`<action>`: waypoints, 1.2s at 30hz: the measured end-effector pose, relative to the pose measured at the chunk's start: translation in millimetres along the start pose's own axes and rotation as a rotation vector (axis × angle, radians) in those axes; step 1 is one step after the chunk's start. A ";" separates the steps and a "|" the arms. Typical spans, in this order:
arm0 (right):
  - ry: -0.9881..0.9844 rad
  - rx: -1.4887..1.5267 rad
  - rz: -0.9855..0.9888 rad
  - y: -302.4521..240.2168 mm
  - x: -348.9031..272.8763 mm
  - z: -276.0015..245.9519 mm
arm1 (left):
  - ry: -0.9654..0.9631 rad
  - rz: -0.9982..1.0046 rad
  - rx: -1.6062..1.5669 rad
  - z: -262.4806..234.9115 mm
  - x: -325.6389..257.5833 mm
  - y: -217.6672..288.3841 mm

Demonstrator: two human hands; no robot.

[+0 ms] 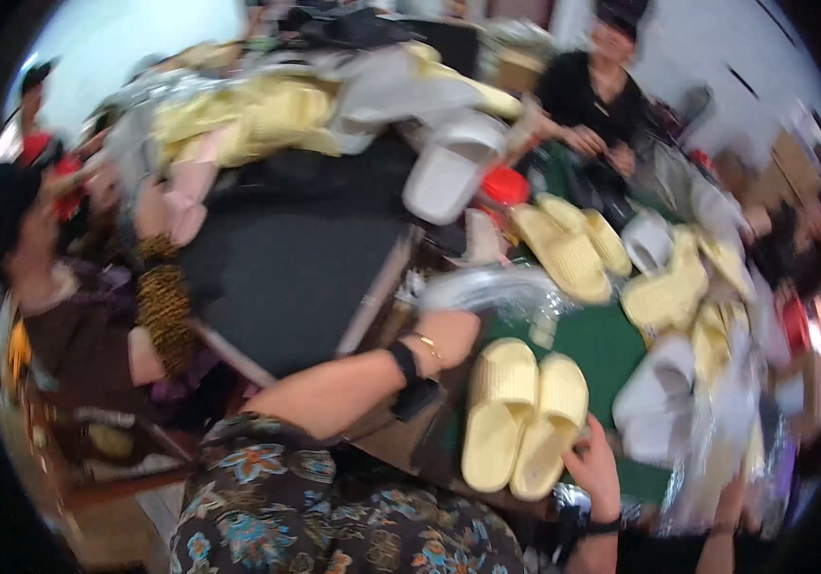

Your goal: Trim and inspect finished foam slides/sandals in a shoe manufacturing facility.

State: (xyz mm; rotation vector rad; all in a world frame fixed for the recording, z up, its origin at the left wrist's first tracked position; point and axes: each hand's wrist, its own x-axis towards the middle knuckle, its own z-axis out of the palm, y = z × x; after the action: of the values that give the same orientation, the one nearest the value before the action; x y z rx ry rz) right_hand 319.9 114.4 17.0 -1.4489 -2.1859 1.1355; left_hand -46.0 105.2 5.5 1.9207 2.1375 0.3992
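Clothing [257,478] with a flower print fills the near edge. Beside it, the right hand [597,467] has its fingers at the outer edge of a pair of pale yellow slippers [501,421]; whether they clamp it, I cannot tell. The pair lies side by side, toes away, over the near part of a green worktop [618,330]. Beyond, the left hand [455,335] is near clear plastic [496,287], its fingers too blurred to read. More yellow slippers [568,251] lie farther back, near a red lid [504,186] and a white slipper [450,172]. Farther still sits a co-worker [587,100] in black.
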 end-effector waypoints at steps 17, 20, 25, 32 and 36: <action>-0.135 -0.279 0.123 -80.8 -7.1 -15.4 | 0.143 -0.076 0.203 35.5 14.9 1.1; -0.134 -0.255 0.128 -62.5 -0.4 -15.6 | 0.093 -0.121 0.115 20.0 17.1 9.0; -0.144 -0.225 0.139 -64.3 1.9 -18.8 | 0.133 -0.098 -0.042 10.5 19.3 6.2; -0.094 -0.252 0.053 -33.6 14.9 -20.0 | 0.170 -0.073 -0.124 -3.6 18.4 6.2; -0.073 -0.121 -0.047 -4.4 26.8 -15.9 | 0.209 -0.090 -0.236 -13.1 15.6 12.7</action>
State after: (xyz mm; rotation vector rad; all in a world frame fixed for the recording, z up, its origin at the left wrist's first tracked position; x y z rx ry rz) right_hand 314.5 144.1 25.8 -1.4165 -2.3627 1.0735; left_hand -40.6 121.4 22.4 1.7113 2.1771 0.8267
